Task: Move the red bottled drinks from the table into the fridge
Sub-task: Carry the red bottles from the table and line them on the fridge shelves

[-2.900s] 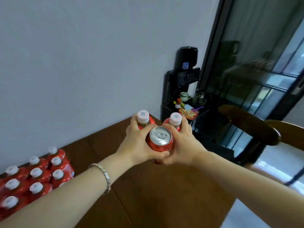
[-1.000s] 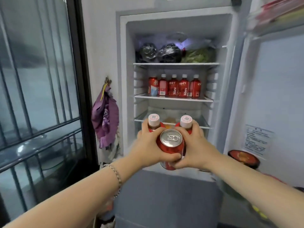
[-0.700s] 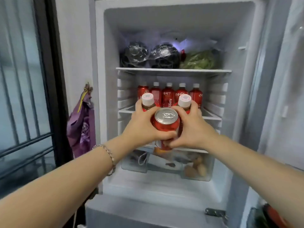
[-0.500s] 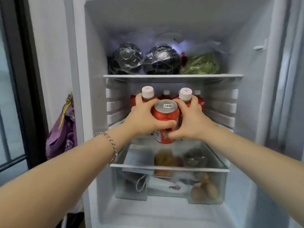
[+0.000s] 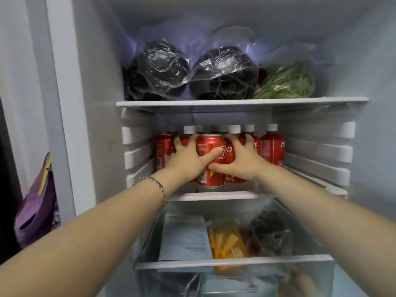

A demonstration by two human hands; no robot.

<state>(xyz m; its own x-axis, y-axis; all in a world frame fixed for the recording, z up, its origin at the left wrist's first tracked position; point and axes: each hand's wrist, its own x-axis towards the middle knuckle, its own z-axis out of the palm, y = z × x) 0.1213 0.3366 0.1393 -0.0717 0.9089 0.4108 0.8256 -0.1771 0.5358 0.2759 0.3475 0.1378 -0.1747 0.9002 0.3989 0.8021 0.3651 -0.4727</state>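
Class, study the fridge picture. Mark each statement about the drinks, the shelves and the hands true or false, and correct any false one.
1. Both hands, left hand and right hand, grip the red can. True.
2. The can is on the top shelf. False: it is at the middle shelf.
3. White-capped red bottles stand behind the can. True.
4. The dark wrapped bundles lie in the bottom drawer. False: they sit on the top shelf.

1. The can [image 5: 211,161] stands at the front of the middle shelf [image 5: 214,196], between the left hand [image 5: 188,160] and right hand [image 5: 242,162].
2. Bottles [image 5: 272,146] stand behind it.
3. The drawer [image 5: 235,262] sits below.
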